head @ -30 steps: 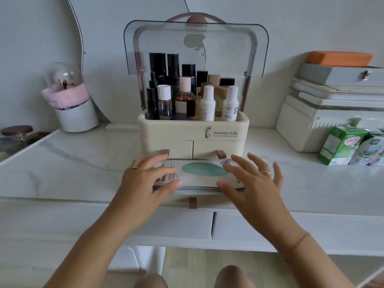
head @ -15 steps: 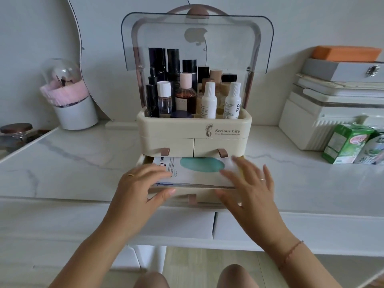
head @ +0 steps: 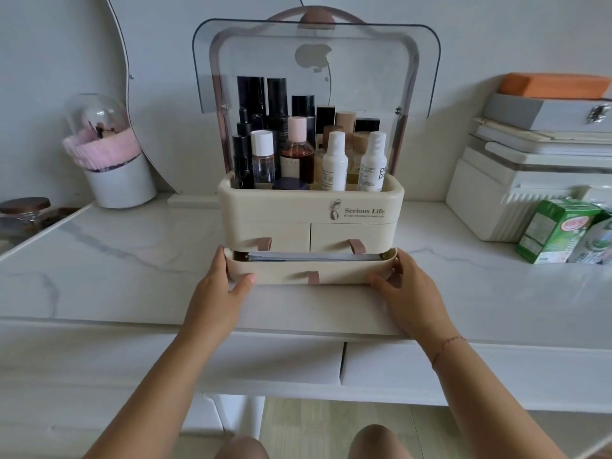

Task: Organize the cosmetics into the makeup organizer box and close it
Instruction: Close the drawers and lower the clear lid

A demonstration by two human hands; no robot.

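A cream makeup organizer box (head: 281,207) stands in the middle of the marble table, its clear lid (head: 314,61) swung up. Its top tray holds several upright bottles (head: 298,150). The wide bottom drawer (head: 284,274) sticks out a little, and only a thin edge of the flat packets (head: 311,257) inside shows. My left hand (head: 220,289) holds the drawer's left end with the thumb on its front. My right hand (head: 405,288) holds the right end the same way. The two small upper drawers (head: 351,235) are pushed in.
A white cup with a pink puff and glass dome (head: 109,160) stands at the back left, beside a mirror edge. Stacked white and grey boxes (head: 536,167) and green cartons (head: 556,230) sit at the right. A jar (head: 25,213) is at the far left.
Both hands left the top of the packets and went to the drawer's ends. The drawer has slid most of the way back into the box, hiding the packets.
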